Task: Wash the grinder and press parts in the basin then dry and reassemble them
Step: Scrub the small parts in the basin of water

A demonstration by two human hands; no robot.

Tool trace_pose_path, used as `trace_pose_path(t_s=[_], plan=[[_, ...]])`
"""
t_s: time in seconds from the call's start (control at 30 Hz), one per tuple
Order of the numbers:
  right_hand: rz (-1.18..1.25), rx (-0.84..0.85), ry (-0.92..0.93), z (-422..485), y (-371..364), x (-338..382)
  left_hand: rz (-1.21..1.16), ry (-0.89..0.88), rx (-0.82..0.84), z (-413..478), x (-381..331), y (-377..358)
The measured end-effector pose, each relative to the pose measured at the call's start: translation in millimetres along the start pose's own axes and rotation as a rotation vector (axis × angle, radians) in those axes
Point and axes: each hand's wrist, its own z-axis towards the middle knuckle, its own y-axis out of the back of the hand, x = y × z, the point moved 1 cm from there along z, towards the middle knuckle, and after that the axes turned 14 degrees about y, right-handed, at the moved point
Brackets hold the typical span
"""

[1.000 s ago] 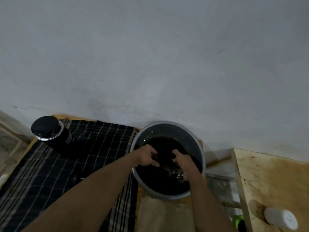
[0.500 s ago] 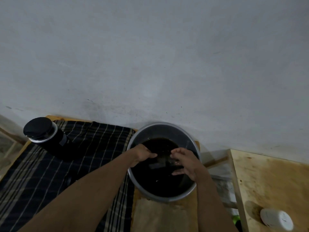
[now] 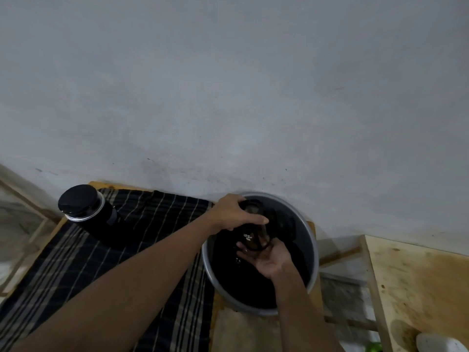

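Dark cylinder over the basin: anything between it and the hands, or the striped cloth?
No. The left hand grips the cylinder near its top; the right hand touches its lower end. Toward the cloth, only the basin rim lies between; the black jar stands at the cloth's far corner.

A wooden table (image 3: 243,334) stands against the wall. A dark checked cloth (image 3: 142,224) covers its left part from the far edge to the near edge. A black canister (image 3: 83,204) with a lid stands on the cloth at the far left corner. A grey basin (image 3: 313,240) sits at the table's right end, just beside the cloth. A second wooden table (image 3: 418,275) lies to the right, with a white object (image 3: 439,342) on its near edge.
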Motion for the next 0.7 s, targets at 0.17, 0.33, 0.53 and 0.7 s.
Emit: trace_pose_path(t_s=[0.17, 0.33, 0.53, 0.7], plan=[[-0.376, -0.026, 0.223, -4, -6, 11, -0.033, -0.074, -0.114, 1, 2, 2], [-0.427, -0.067, 0.474, -15, -4, 27, 0.081, -0.135, -0.197, -7, -4, 2], [-0.675, 0.089, 0.499, -31, -9, 26, 0.126, -0.177, -0.292, -4, 3, -11], [-0.774, 0.136, 0.518, -42, -15, 27, 0.043, -0.186, -0.293, -7, 12, -10]])
